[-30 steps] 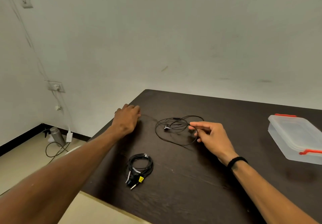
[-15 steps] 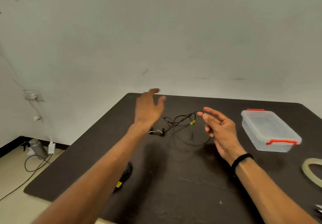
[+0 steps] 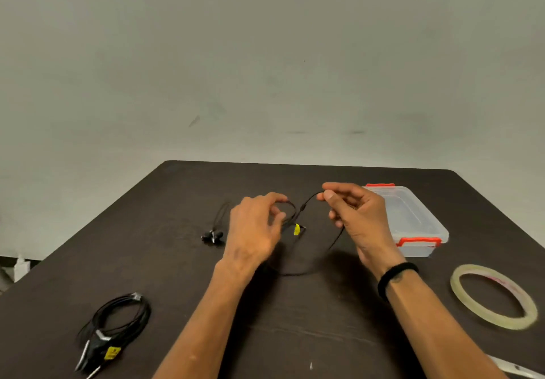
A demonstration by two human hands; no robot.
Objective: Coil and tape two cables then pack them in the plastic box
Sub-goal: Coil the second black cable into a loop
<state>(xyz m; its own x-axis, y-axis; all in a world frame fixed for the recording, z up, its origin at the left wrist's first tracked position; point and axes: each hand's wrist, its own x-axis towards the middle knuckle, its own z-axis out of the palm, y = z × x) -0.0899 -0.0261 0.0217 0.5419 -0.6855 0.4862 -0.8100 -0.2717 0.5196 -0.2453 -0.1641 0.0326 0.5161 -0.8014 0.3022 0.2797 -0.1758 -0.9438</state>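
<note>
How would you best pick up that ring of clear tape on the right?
Pinch the tape roll across its band from above, probably at its near-left rim, one finger inside the hole, thumb outside. It lies flat on the table, apart from the plastic box.

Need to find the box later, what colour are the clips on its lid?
Red, seen in the head view on the plastic box.

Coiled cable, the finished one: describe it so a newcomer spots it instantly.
Start at the dark table and go to its near left corner. The coiled cable lies there untouched, a tight black bundle with a yellow tag. The loose cable, by contrast, is strung between the left hand and right hand.
</note>
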